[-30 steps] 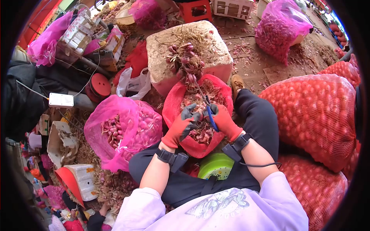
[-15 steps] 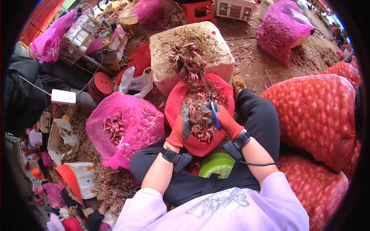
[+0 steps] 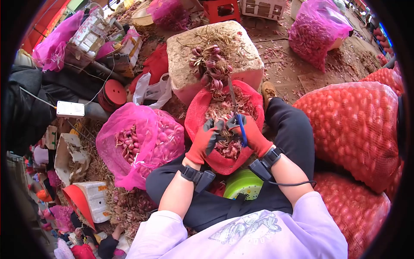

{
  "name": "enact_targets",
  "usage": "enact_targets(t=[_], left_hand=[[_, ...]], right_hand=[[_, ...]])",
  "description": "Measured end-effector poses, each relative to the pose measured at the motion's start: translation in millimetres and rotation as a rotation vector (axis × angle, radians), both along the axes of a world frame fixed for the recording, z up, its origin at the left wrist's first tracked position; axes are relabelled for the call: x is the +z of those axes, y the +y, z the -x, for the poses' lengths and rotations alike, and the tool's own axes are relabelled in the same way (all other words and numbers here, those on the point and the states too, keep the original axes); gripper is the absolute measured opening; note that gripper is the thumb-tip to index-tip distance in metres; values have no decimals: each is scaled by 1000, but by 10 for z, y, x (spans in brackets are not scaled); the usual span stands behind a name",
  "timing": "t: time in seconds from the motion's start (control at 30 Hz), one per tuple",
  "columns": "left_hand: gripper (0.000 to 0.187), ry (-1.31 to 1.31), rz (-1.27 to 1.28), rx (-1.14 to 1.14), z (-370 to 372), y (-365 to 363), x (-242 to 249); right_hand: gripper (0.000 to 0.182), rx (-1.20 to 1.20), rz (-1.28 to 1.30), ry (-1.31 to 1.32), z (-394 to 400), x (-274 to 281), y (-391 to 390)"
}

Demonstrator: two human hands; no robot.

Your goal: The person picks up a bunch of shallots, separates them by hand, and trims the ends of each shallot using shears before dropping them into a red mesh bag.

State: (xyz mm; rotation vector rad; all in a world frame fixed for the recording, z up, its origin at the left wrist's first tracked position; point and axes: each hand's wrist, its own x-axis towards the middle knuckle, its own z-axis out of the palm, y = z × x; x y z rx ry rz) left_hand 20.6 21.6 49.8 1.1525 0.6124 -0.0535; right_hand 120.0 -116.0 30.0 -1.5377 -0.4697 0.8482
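My right hand (image 3: 250,133), in a red and dark-grey glove, is closed around blue-handled scissors (image 3: 243,131). Their long metal blades point away from me, toward a bunch of shallots (image 3: 211,69). My left hand (image 3: 207,140), gloved alike, has its fingers pinched together beside the right one; what they hold is hidden. Both hands are over an open red mesh bag (image 3: 257,97) containing shallots and dry trimmings. The bunch, with dry roots and stems, lies on a worn foam block (image 3: 183,56) just beyond the bag.
A pink mesh bag of shallots (image 3: 140,142) stands at my left. Large full red net sacks (image 3: 349,129) are stacked at my right. A green basin (image 3: 243,183) sits between my legs. Farther off are another pink bag (image 3: 315,34) and a red stool (image 3: 221,11).
My left hand has shifted slightly right, its fingers now closer to the right hand. The scissors remain in my right hand, their blades slightly more upright. The bunch stays on the block.
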Motion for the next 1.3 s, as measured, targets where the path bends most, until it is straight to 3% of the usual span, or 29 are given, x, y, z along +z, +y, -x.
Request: enact_targets(t=[0.1,0.13,0.17,0.23,0.3,0.33,0.47,0.57,0.67,0.77,0.87,0.97,1.07,1.1,1.2,1.3], left_hand=[[20,-150,20,210,3,87,-213],[19,-212,-78,209,11,110,-267],[18,-274,-177,209,21,133,-312],[19,-124,24,243,34,175,-192],[19,-141,-30,277,5,116,-200],[20,-151,-56,295,-10,89,-205],[24,-159,-392,239,41,99,-513],[28,-107,-791,208,91,-67,-762],[28,-175,-755,219,85,-89,-749],[34,-21,-681,259,101,-173,-467],[25,-156,-641,337,64,-160,-644],[23,-73,-526,436,62,-179,-714],[24,-268,-116,361,57,-28,-681],[24,-243,-194,365,59,-21,-690],[23,-56,-784,393,50,21,-898],[22,-135,-820,303,23,57,-746]], right_hand=[[14,98,-49,11,44,46,-33],[15,156,-69,-2,59,69,-37],[19,142,-9,-29,66,115,-44],[21,77,70,-113,-11,69,-63],[26,-50,233,-308,-57,129,-77],[27,-88,153,-224,-66,101,-81],[25,-96,-89,3,-68,-266,-36],[17,-13,-67,137,40,-29,4],[19,-26,-133,140,54,-259,5],[20,-89,-192,225,158,-98,28],[15,-177,-136,125,261,-160,60],[23,-219,-17,10,294,-565,62],[26,-203,-100,209,358,-354,89],[25,-202,-138,276,360,-283,80],[23,-178,-228,432,328,-169,74],[20,-140,-256,439,277,-155,50]])
